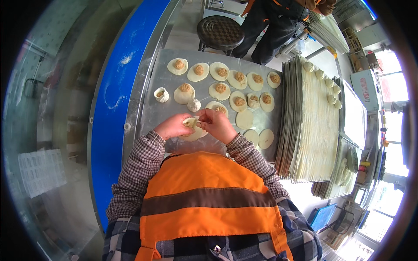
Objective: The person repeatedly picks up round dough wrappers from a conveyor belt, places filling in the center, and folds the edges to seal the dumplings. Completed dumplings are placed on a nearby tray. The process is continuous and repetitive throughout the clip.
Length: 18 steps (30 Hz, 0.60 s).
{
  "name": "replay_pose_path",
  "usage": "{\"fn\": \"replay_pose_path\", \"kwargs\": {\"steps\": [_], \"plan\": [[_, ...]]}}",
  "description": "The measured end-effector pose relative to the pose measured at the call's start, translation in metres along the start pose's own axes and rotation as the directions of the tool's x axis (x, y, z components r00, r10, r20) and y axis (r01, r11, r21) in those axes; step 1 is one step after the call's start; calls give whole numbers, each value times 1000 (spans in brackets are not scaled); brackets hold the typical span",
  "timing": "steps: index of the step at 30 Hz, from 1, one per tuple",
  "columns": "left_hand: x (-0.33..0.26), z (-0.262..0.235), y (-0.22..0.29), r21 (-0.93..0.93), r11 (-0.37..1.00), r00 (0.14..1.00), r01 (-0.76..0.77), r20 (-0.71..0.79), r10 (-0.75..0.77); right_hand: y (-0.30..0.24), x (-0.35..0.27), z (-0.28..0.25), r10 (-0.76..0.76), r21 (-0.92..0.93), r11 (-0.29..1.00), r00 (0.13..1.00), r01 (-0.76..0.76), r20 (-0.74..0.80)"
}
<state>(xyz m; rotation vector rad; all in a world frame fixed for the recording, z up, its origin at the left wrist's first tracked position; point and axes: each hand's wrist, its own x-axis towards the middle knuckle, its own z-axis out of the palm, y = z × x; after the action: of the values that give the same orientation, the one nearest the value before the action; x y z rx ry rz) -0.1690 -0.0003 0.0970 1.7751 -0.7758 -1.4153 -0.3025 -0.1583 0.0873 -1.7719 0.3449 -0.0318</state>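
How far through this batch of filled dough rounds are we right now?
Done: finished buns line the tray stack, and one sealed bun sits on the metal table. In hand: left hand and right hand pinch one round. Left: about a dozen open filled rounds and three bare rounds.

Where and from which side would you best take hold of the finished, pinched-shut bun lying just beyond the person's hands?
Grip the closed bun low around its rounded body, coming down from above. Its pinched top looks delicate, and filled dough rounds lie close by, so a sideways approach seems riskier.
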Motion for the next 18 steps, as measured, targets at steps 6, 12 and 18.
{"fn": "replay_pose_path", "kwargs": {"steps": [6, 12, 18], "plan": [[-6, -6, -2, -594, 800, 997, 83, 49, -67, -1, -3, -6, -75, -111, 991, 995, 68, -60], [-7, 0, 2, -448, 894, 999, -6, 37, 25, 1, -5, -6, 86, 295, 952, 996, -78, -13], [-1, -6, 2, -245, 968, 991, 48, 131, -16, 4, -6, -1, -42, 4, 999, 997, 42, -61]]}}
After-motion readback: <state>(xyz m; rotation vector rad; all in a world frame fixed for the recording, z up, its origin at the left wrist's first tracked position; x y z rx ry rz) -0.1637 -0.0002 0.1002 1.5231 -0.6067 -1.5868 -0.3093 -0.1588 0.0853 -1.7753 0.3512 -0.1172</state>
